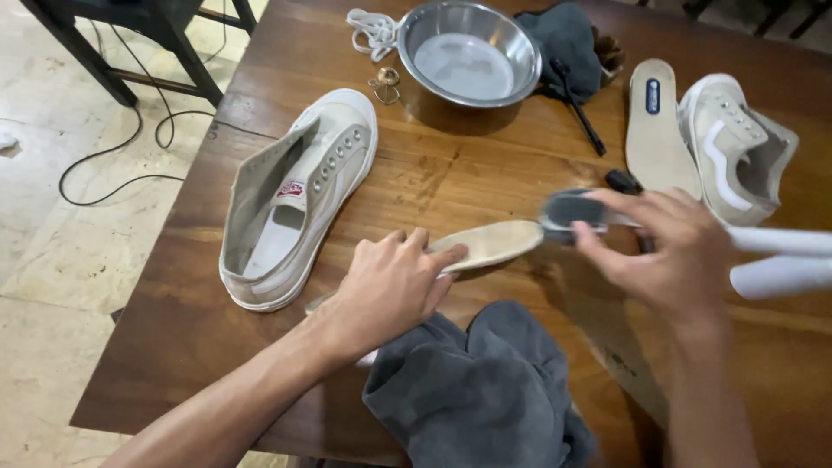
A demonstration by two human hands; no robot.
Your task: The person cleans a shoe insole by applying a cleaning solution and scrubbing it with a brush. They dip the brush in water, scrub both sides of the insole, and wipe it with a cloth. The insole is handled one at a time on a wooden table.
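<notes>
My left hand (390,282) presses flat on a beige shoe insole (494,243) that lies on the wooden table (433,173). My right hand (680,247) grips a brush with a dark head (568,212) and a white handle (780,241), the head held over the insole's far end. A pale laceless sneaker (299,195) lies just left of my left hand. A grey cloth (485,390) is bunched below both hands.
A steel bowl (468,56) with water stands at the back, white laces (368,30) and a small metal piece (386,84) beside it. A dark cloth (568,39), a second insole (659,130) and second sneaker (737,156) lie at the right. A cable (121,147) trails on the floor.
</notes>
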